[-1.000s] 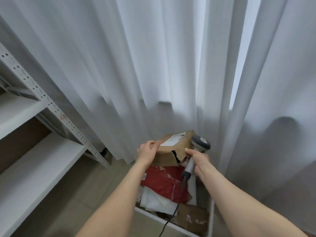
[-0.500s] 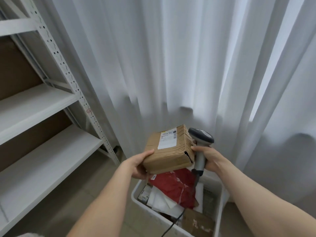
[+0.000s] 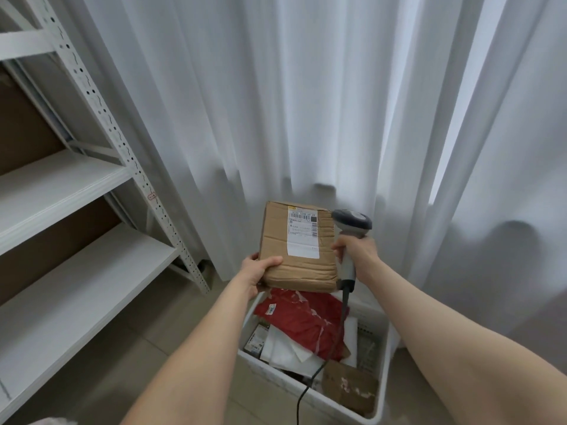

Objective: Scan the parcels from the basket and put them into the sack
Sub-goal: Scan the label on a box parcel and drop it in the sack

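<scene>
Box (image 3: pixel 299 245): held above the basket (image 3: pixel 385 357), label side up, tilted.
Left hand (image 3: pixel 257 269): grips the box's lower left edge, thumb on top.
Right hand (image 3: pixel 356 250): clenched round the scanner (image 3: pixel 349 237), touching the box's right edge.
Basket: red parcel (image 3: pixel 303 320) on top.
Shelf (image 3: pixel 61 210): left, well apart.

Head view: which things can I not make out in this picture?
- Sack: nowhere in the head view, outside the frame.
- Label on the cardboard parcel: print too small and blurred to read.
- Lower parcels in the basket: covered by the red parcel and white bags.
- Scanner window: faces away from the camera.
</scene>
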{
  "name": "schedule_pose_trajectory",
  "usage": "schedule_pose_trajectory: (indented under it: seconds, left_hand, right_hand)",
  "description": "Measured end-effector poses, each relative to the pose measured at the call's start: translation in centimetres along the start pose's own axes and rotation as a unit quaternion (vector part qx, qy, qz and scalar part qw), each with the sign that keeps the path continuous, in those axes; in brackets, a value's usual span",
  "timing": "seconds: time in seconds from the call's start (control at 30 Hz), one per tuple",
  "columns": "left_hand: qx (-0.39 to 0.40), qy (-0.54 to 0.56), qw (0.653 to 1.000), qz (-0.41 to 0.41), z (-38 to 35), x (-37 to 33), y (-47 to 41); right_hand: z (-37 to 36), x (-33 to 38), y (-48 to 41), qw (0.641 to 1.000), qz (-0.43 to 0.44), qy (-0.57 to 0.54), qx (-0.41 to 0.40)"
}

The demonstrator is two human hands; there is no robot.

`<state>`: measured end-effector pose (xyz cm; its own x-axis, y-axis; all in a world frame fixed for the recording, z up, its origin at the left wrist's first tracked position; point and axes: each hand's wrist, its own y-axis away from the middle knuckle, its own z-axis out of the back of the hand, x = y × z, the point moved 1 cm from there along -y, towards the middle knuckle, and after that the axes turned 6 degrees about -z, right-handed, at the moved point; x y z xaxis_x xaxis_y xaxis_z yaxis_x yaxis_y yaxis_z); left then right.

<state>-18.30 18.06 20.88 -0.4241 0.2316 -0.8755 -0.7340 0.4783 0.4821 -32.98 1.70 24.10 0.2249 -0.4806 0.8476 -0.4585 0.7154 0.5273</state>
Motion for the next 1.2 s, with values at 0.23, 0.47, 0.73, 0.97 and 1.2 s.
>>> schedule_pose_trajectory:
  seconds: [0.23, 0.47, 0.73, 0.97, 1.2]
  left_hand:
    - [-0.014, 0.031, 0.999, -0.013, -0.3, 1.2, 0.0]
    - [-0.046, 0.029, 0.998, -0.021, 0.2, 1.4, -0.7]
    - [-0.041, 0.035, 0.998, -0.022, 0.4, 1.1, -0.5]
    - [-0.048, 0.033, 0.998, -0.014, 0.6, 0.9, 0.1]
    - [-0.052, 0.026, 0.998, -0.004, 0.6, 1.0, 0.7]
  right_hand:
    - [-1.6, 1.3, 2.4, 0.997, -0.006, -0.009, 0.08]
    - [-1.6, 2.0, 3.0, 0.994, -0.016, 0.015, 0.112]
    - [-1.8, 2.5, 3.2, 0.99, -0.027, 0.05, 0.13]
    - [-1.9, 2.7, 3.6, 0.987, -0.042, 0.055, 0.143]
    - [-1.8, 3.0, 3.8, 0.987, -0.046, 0.046, 0.148]
